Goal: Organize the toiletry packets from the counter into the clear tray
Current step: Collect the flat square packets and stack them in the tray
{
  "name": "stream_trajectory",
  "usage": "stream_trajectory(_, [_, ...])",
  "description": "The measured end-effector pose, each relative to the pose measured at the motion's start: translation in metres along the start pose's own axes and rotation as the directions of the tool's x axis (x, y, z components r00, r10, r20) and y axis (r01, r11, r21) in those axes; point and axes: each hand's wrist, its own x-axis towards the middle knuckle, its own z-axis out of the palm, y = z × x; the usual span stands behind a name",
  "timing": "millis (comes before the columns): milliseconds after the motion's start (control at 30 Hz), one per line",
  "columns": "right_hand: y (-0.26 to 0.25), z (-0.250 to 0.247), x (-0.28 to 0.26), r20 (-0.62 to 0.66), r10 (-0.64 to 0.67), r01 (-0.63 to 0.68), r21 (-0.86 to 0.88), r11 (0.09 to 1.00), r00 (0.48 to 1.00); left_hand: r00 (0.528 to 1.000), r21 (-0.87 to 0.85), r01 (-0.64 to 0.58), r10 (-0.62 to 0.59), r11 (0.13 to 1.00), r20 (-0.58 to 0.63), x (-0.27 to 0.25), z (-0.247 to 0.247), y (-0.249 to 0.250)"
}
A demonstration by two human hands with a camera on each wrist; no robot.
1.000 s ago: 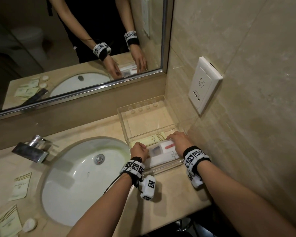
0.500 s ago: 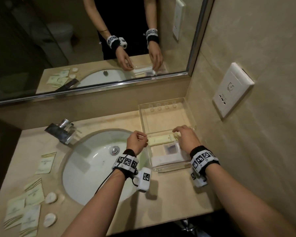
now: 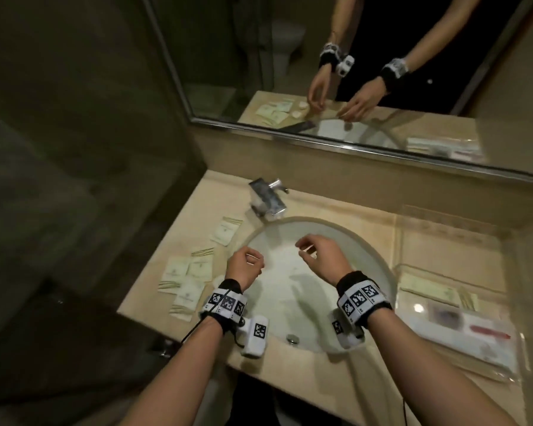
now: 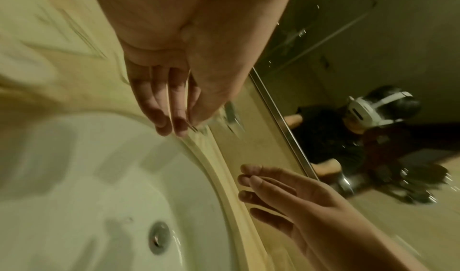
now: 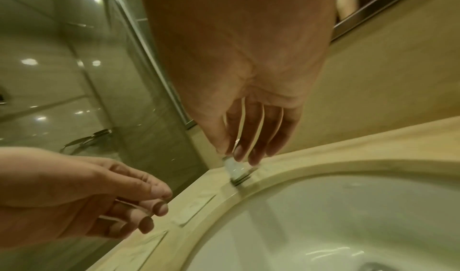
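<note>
The tabletop (image 3: pixel 366 229) runs wide under me, with the sink (image 3: pixel 293 290) set in its middle. The clear tray (image 3: pixel 505 368) sits at the far right against the wall and already carries a few flat packets. The loose packets (image 3: pixel 185 278) lie in a cluster on the left side, just beyond the sink rim, with one more packet (image 3: pixel 226 230) near the tap (image 3: pixel 266 196). Their long edges run roughly away from me toward the mirror.

Both my hands hang over the basin. My left hand (image 3: pixel 245 267) is at the left rim, nearest the cluster, so I judge it the one to reach. My right hand (image 3: pixel 320 259) is mid-basin, well apart from both packets and tray.

The head view lays out this whole left-to-right arrangement. The wrist views miss the tray entirely, but show what the head view cannot: my left fingers (image 4: pixel 161 106) are loosely extended and empty, and my right fingers (image 5: pixel 251 137) likewise hold nothing.
</note>
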Motion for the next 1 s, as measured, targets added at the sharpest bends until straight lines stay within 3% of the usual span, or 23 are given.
stream_trajectory(267, [-0.078,0.118,0.055,0.273,-0.054,0.052,0.014,0.999,0.960,0.949,0.003,0.248,-0.242,0.969,-0.200,0.017,-0.112,-0.093])
stream_trajectory(500, [-0.120,0.193,0.098,0.341,0.027,0.001,-0.080,0.997,0.940,0.915,0.275,0.368,-0.293,0.889,-0.278,0.023,-0.137,-0.129])
stream_trajectory(667, [-0.125,0.215,0.112,0.352,0.022,0.060,-0.219,0.974,0.936,0.931,0.443,0.352,-0.259,0.825,-0.257,0.028,-0.132,-0.136])
stream_trajectory(800, [-0.124,0.218,0.115,0.330,0.026,0.061,-0.250,0.966,0.944,0.934,0.438,0.347,-0.262,0.829,-0.243,0.031,-0.136,-0.136])
stream_trajectory(1000, [-0.123,0.212,0.114,0.265,0.089,-0.036,-0.197,0.980,0.960,0.937,0.339,0.339,-0.281,0.878,-0.209,0.028,-0.144,-0.134])
